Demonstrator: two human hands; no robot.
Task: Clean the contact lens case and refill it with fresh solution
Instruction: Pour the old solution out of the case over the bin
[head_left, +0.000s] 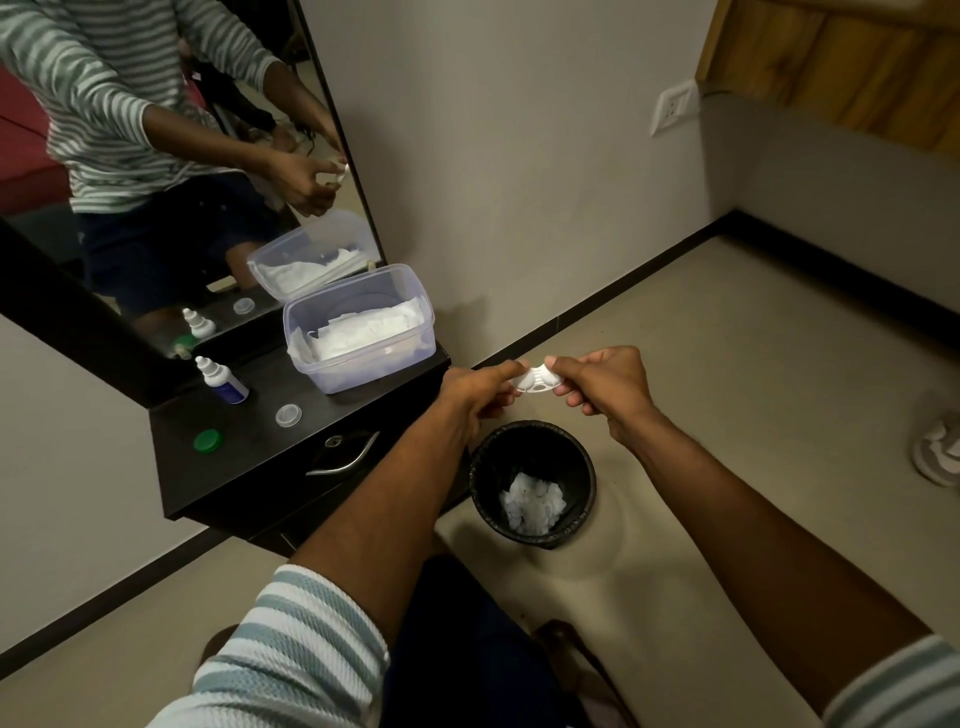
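Note:
A white contact lens case (537, 381) with both wells uncovered hangs in the air above the black bin (532, 483). My left hand (478, 387) pinches its left end and my right hand (605, 387) pinches its right end. On the dark shelf (260, 457) stand a solution bottle (222, 379) with a blue label and white nozzle, a green cap (208, 441) and a clear cap (289, 415).
A clear plastic box (358, 327) of white tissues stands open at the shelf's back right, against a mirror (156, 156). The bin on the floor holds crumpled tissue (532, 503). A metal drawer handle (345, 457) sits below the shelf edge. A cloth (937, 447) lies at far right.

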